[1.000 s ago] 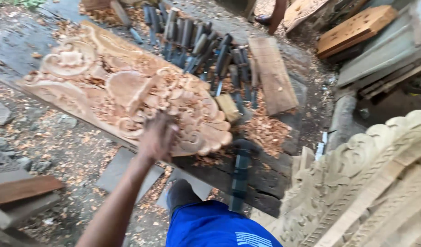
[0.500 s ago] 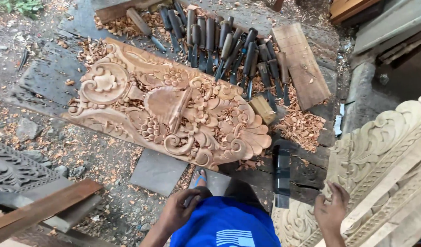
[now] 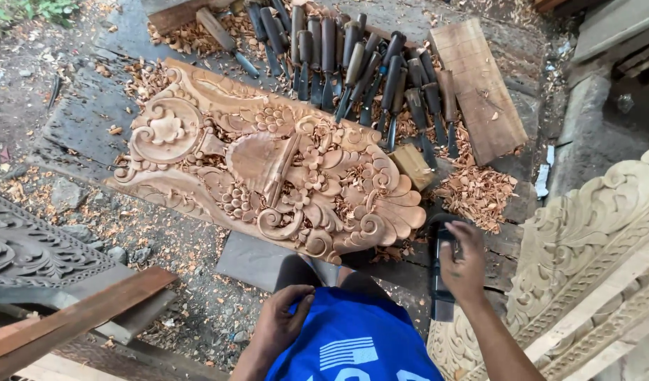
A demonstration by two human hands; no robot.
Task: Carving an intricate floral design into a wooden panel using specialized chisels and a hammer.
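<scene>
right hand [image 3: 463, 264] over dark flat tool [image 3: 443, 279] on plank, fingers curled on it, grip unclear. left hand [image 3: 282, 326] loosely open, resting on blue shorts [image 3: 352, 342] at knee, holding nothing. beyond: carved wood panel [image 3: 268, 173] flat on ground, shavings around. small wood block [image 3: 414, 166] at panel's right edge. farther: row of chisels [image 3: 352, 63], plank [image 3: 477, 88] beside. pale carved frame [image 3: 592, 261] at right.
</scene>
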